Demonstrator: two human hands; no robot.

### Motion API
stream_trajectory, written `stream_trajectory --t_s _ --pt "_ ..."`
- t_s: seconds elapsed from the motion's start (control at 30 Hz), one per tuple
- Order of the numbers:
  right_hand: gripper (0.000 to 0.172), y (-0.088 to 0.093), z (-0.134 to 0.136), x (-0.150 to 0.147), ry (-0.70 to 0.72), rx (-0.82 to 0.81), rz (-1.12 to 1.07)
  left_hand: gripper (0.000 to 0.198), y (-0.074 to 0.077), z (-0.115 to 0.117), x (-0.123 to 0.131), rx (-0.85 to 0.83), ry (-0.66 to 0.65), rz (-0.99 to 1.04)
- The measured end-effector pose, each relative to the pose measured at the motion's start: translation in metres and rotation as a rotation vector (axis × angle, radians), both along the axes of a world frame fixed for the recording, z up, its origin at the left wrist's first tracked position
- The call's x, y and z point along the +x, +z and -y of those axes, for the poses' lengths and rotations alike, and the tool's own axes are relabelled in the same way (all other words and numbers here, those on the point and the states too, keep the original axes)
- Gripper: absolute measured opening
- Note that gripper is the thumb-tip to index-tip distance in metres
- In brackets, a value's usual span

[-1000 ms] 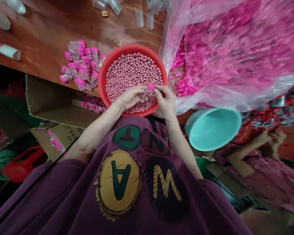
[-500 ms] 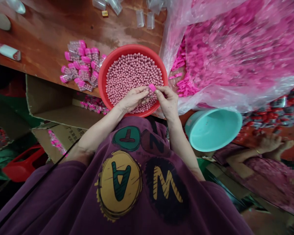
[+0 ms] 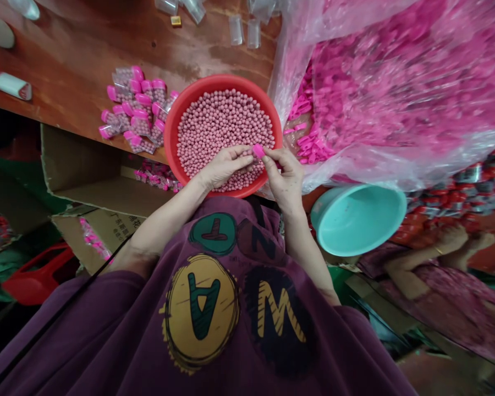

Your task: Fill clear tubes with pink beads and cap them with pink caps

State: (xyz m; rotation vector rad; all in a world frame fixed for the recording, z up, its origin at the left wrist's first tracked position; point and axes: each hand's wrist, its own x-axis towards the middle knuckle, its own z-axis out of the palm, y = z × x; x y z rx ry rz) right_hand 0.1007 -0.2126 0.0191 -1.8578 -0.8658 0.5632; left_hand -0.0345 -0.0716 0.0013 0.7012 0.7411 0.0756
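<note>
Over the red basin point(image 3: 171, 124) full of pink beads point(image 3: 225, 124), both hands meet at a small clear bottle with a pink cap point(image 3: 258, 150). My left hand point(image 3: 225, 166) is closed around the bottle's body, which the fingers mostly hide. With thumb and fingertips my right hand point(image 3: 286, 175) pinches the pink cap at the bottle's end. Left of the basin lies a pile of bead-filled bottles with pink caps point(image 3: 140, 113).
A plastic bag of pink pieces point(image 3: 396, 93) covers the right side of the wooden table point(image 3: 82, 49). A turquoise basin point(image 3: 358, 220) stands at the right edge. Below the table edge is a cardboard box point(image 3: 86, 176) with more bottles. Another person's hands point(image 3: 454, 239) are at far right.
The capped end has shifted slightly right and down, and my right hand has turned a little around it. Both hands stay on the bottle.
</note>
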Motion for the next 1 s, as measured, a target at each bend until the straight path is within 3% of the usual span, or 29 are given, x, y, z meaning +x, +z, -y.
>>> stream_trajectory --t_s 0.53,0.67,0.83,1.0 --pt "0.044 0.002 -0.003 -0.003 0.019 0.001 -0.031 0.038 0.002 0.002 -0.005 -0.055 0.006 0.1" --pt "0.043 0.003 -0.006 -0.002 0.039 -0.019 -0.029 0.037 0.002 0.002 -0.003 0.031 0.0 0.102" --pt "0.043 0.003 -0.008 -0.007 0.075 -0.034 0.014 0.038 -0.002 0.002 0.001 0.25 -0.02 -0.033" --pt "0.038 0.011 -0.004 -0.005 0.184 -0.044 0.103 0.033 0.004 0.006 0.001 0.192 0.009 -0.017"
